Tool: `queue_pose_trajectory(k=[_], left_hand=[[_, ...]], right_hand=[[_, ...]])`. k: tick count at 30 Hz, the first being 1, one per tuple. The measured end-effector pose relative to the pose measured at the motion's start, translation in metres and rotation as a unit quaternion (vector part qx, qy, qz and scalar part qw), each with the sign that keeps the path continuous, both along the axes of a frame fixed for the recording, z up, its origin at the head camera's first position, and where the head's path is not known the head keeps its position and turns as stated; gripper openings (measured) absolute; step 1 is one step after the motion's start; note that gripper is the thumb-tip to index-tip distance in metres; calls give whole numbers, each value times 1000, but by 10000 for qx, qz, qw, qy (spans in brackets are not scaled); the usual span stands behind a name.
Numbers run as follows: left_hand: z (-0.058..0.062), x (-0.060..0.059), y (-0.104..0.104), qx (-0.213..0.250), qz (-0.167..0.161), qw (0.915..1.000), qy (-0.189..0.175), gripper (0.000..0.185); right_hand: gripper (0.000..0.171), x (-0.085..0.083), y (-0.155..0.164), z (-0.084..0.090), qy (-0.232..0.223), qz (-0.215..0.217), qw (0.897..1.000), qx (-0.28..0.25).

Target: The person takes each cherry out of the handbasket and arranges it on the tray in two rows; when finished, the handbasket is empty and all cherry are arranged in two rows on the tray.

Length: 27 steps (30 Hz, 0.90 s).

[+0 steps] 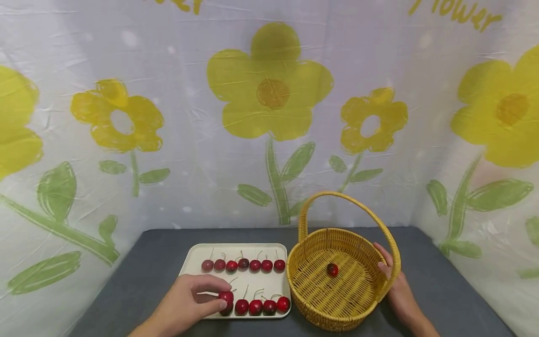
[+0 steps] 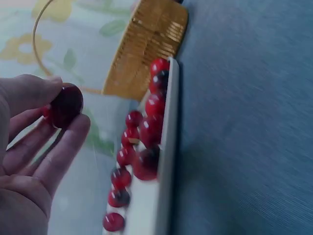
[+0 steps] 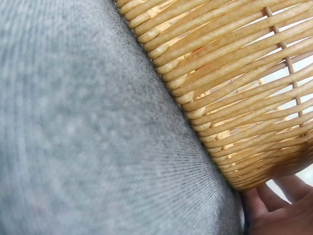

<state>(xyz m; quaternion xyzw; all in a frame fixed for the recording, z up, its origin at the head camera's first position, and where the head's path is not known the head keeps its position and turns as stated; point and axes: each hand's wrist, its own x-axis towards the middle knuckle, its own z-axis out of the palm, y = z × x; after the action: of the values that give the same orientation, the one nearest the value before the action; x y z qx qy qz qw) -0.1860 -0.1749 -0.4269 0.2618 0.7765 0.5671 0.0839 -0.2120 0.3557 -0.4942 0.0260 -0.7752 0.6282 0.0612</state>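
We stand over a grey worktop [image 1: 139, 281] with a flowered cloth [image 1: 269, 117] hung behind and at the sides.

Left hand [image 1: 185, 302]: we have a red cherry [image 1: 226, 296] pinched between thumb and curled fingers [image 1: 210, 306] at the near left corner of the cream tray [image 1: 273, 283]. The left wrist view shows the same cherry [image 2: 64, 105] dark and glossy, pressed between thumb tip and the first fingers [image 2: 63, 149], raised off the tray's edge [image 2: 168, 147]. Whether it is clear of the cherry beneath it, we cannot tell from the head view.

Tray contents: a far row of cherries [image 1: 243, 265], seven in a line with stems up, and a near row [image 1: 261, 306] of about five, touching or nearly touching each other. The tray lies just left of the wicker basket [image 1: 311, 299], their edges close together.

Right hand [image 1: 397, 292]: it rests against the basket's right outer wall, near the foot of the arched handle [image 1: 379, 224], fingers curved along the weave and holding it. The right wrist view shows only the weave [image 3: 234, 98] close up over the worktop cloth, with fingertips [image 3: 279, 205] at the lower corner.

Inside the basket: one single cherry [image 1: 332, 269] on the woven floor, slightly past the middle, well apart from the walls.
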Motion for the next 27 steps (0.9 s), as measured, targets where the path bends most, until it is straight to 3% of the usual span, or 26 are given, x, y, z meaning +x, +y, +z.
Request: queue_pose_trajectory(k=[3,7,12,15,22,27], left_hand=[[-10,6,-13,-26,297,9996,-14,28],[-19,8,-20,-446,735,9960,244,31],[-27,5,-24,-673,1167,9898,-454,34],[-35,3,-27,-596,1228,9886,-633,34],[-52,-4,-35,-746,1387,9862,-508,30],[-60,-6,-35,-1187,1502,9815,-74,25]], right_hand=[[57,0,1,1,47,17,10000,-18],[57,0,1,0,64,-11,10000,-57],[57,0,1,-1,41,-35,10000,-33],[57,0,1,0,-21,-20,10000,24],[57,1,0,1,-61,-79,9999,140],[57,2,-1,1,9,-5,10000,47]])
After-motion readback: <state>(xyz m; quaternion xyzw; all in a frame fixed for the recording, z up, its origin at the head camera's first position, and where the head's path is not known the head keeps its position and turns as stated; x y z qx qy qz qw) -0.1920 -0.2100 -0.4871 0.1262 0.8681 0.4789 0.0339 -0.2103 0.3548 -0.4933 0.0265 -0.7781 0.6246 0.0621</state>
